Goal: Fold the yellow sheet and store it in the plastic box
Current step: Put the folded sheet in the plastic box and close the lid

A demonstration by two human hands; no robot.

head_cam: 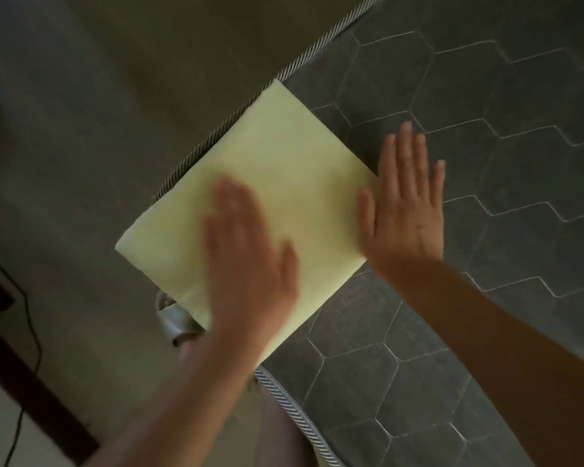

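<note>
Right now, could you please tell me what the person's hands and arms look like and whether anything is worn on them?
The left hand and right hand are bare: no gloves, and no ring, watch or bracelet shows. The left forearm and right forearm are also bare, with no sleeve in view. The left hand is motion-blurred, so fine details there cannot be told.

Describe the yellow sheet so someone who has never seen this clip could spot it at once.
The dark grey mattress with hexagon quilting fills the right of the view, bordered by striped piping. Across that piping lies the folded yellow sheet, a square with the left hand on it and the right hand at its right corner. Nothing else here is pale yellow.
</note>
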